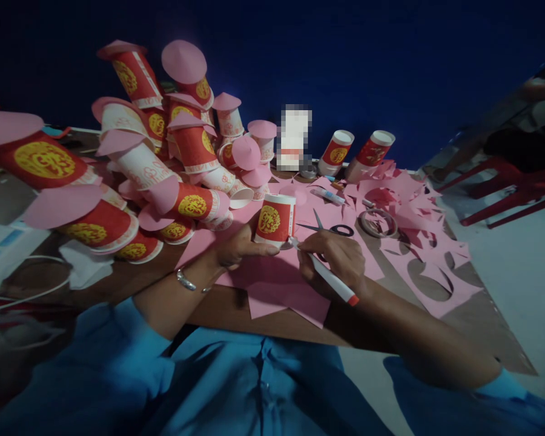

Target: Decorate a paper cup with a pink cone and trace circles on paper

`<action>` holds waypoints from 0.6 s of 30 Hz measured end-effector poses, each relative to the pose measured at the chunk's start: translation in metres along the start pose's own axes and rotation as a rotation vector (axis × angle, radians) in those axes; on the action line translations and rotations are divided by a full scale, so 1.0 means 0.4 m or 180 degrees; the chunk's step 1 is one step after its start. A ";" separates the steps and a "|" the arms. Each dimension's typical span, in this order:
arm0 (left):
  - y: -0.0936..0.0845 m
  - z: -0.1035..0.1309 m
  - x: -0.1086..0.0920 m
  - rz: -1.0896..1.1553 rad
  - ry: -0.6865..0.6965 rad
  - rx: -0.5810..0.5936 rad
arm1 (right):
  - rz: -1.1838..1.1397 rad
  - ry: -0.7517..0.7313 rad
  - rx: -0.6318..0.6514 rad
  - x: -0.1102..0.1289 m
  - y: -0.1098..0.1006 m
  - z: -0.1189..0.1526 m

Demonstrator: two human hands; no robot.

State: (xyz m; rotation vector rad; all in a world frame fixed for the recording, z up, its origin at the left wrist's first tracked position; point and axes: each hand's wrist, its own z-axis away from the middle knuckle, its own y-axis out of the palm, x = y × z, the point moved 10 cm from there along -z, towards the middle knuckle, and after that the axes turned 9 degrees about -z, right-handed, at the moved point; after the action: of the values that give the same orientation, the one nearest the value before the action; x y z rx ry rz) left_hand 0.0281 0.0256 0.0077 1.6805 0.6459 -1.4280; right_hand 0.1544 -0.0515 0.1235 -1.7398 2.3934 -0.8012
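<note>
Red paper cup (pixel 269 220) and white pen (pixel 329 277) in hand, near the middle of the worktop's (pixel 227 310) near edge.
The left grip (pixel 238 247) is closed around the cup's lower side, holding it roughly upright over pink sheets (pixel 272 298); the right grip (pixel 338 257) clasps the pen, its tip by the cup's lower rim. Scissors (pixel 326 229) and a tape roll (pixel 364 226) lie just beyond, cone-topped cups (pixel 193 148) crowd toward the left edge, and pink scraps (pixel 406 251) spread along the right.
</note>
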 end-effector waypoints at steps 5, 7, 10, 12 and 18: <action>-0.008 0.000 0.006 -0.0077 -0.0061 -0.0063 | -0.0103 0.0014 0.0071 0.001 0.006 0.001; -0.010 0.000 0.011 -0.0083 -0.0099 -0.0091 | -0.0133 -0.0019 0.0073 0.005 0.006 0.000; -0.009 0.000 0.012 -0.0060 -0.0102 -0.0081 | -0.0130 -0.0028 0.0069 0.008 0.006 -0.001; -0.006 0.000 0.010 -0.0056 -0.0082 -0.0073 | -0.0097 -0.0027 0.0103 0.008 0.008 0.001; -0.008 0.000 0.006 -0.0097 -0.0045 -0.0092 | -0.0014 -0.0023 0.0147 0.008 0.012 0.005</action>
State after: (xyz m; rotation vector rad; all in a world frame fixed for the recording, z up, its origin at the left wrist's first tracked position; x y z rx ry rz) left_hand 0.0260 0.0269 0.0045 1.6433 0.6839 -1.4440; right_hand 0.1497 -0.0542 0.1206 -1.7287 2.3478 -0.8422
